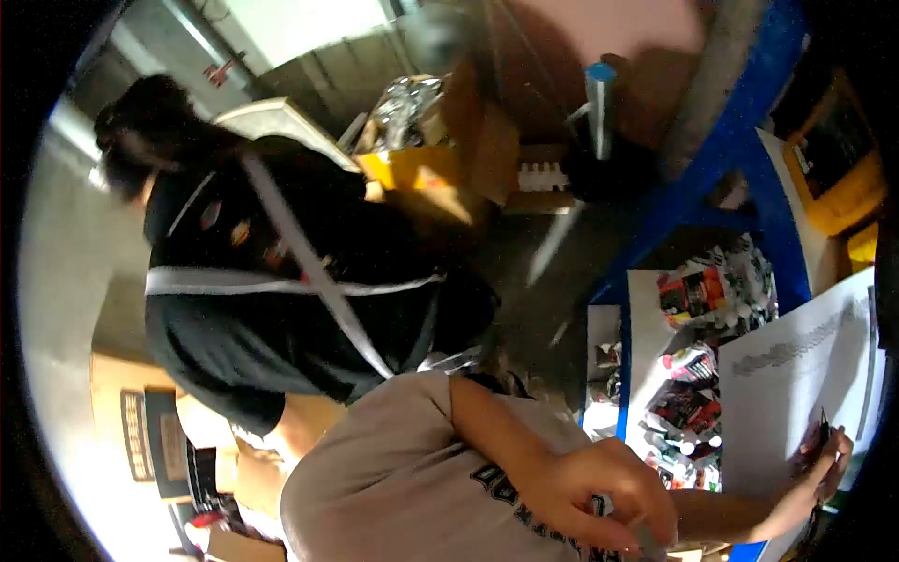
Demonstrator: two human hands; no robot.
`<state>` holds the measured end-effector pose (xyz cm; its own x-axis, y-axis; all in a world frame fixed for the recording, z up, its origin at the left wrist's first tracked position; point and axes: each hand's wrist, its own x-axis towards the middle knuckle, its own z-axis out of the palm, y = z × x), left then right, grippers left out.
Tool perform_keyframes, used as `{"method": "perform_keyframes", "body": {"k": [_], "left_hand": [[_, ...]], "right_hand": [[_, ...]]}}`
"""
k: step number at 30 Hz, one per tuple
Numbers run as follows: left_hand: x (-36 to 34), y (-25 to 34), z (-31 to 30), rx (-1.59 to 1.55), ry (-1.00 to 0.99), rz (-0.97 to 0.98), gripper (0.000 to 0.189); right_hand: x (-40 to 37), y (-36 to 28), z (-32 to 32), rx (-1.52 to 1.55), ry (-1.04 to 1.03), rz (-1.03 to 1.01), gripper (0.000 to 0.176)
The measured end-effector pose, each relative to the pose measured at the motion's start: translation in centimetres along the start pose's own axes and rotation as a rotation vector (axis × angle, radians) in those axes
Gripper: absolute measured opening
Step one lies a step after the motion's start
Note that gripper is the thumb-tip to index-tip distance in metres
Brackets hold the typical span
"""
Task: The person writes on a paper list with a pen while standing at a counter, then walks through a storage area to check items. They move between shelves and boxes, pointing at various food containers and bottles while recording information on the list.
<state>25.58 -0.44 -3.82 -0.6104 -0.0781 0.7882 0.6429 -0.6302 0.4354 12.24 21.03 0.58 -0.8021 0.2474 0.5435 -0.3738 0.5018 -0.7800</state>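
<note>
My right hand (832,464), at the far right edge, is closed around a dark pen (825,429). It lies over a white sheet of paper (773,393) with lines of print or writing on it. Near the lower middle, in front of my grey shirt (375,468), hangs my left hand (599,492). Its fingers are curled inward, and I cannot make out what, if anything, they hold. Shiny red-and-black packets (691,295) lie beside the sheet, some partly covered by it.
A person in a black shirt with pale straps (300,253) stands close on the left, turned away. Behind is an open carton (412,169) with silvery packets. Blue framing (693,201) borders the packets. Cardboard boxes (122,412) stand lower left; a yellow container (829,201) is upper right.
</note>
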Motion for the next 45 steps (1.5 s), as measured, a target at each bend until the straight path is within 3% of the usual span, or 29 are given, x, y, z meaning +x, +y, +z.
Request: {"method": "perform_keyframes", "body": {"k": [2, 3, 5, 6, 8, 12, 18, 21, 24, 28, 30, 31, 32, 36, 38, 40, 45], "left_hand": [[-0.4, 3.5, 0.2, 0.037, -0.064, -0.198, 0.021], [-0.7, 3.3, 0.5, 0.123, -0.106, -0.057, 0.025], [-1.8, 3.9, 1.4, 0.150, -0.151, 0.034, 0.029], [-2.3, 4.5, 1.9, 0.139, -0.160, 0.044, 0.031], [-3.7, 6.2, 3.3, 0.109, -0.177, 0.042, 0.036], [-6.9, 9.5, 6.8, 0.017, -0.204, 0.054, 0.045], [-10.0, 11.3, 10.9, -0.058, -0.263, 0.058, 0.056], [-10.7, 11.5, 12.5, -0.016, -0.280, 0.057, 0.054], [-11.3, 11.8, 14.2, 0.094, -0.294, 0.060, 0.051], [-12.4, 12.3, 16.9, 0.356, -0.290, 0.086, 0.049], [-12.9, 12.3, 18.6, 0.504, -0.272, 0.101, 0.047], [-13.1, 12.2, 19.5, 0.573, -0.257, 0.102, 0.047], [-13.3, 12.1, 20.3, 0.646, -0.244, 0.100, 0.046], [-14.2, 10.6, 24.5, 0.893, -0.200, 0.092, 0.044], [-14.9, 9.8, 26.5, 0.992, -0.171, 0.091, 0.042], [-15.4, 9.5, 28.3, 1.061, -0.137, 0.078, 0.041], [-16.6, 8.0, 31.7, 1.147, -0.048, 0.092, 0.038]], "right_hand": [[-0.5, -3.6, 1.7, -0.056, 0.056, -0.132, 0.023], [-0.4, -3.6, 1.4, -0.029, 0.003, -0.094, 0.021], [0.8, -2.2, 0.7, 0.027, -0.089, -0.022, 0.019], [1.2, -1.8, 0.4, 0.047, -0.133, 0.017, 0.018], [0.9, -1.8, 0.9, 0.068, -0.100, -0.089, 0.019], [1.1, -1.8, 0.9, 0.246, -0.055, 0.062, 0.022], [2.8, -0.5, 0.7, 0.420, -0.238, 0.084, 0.017], [3.2, -0.8, 0.7, 0.328, -0.271, 0.083, 0.020], [4.3, -0.2, 0.4, 0.228, -0.372, -0.006, 0.023], [5.2, 1.4, 1.3, 0.336, -0.320, 0.011, 0.025], [2.9, -1.0, 1.0, 0.155, -0.249, -0.059, 0.025], [4.9, 1.2, 1.8, 0.223, -0.284, -0.046, 0.023], [4.8, 1.2, 2.0, 0.206, -0.297, -0.146, 0.021], [3.6, 0.3, 1.9, 0.285, -0.276, -0.170, 0.022], [5.8, 2.5, 2.4, 0.152, -0.379, -0.333, 0.027], [4.8, 1.2, 2.6, 0.024, -0.296, -0.366, 0.034], [6.2, 2.1, 3.6, -0.067, -0.350, -0.416, 0.038]]}}
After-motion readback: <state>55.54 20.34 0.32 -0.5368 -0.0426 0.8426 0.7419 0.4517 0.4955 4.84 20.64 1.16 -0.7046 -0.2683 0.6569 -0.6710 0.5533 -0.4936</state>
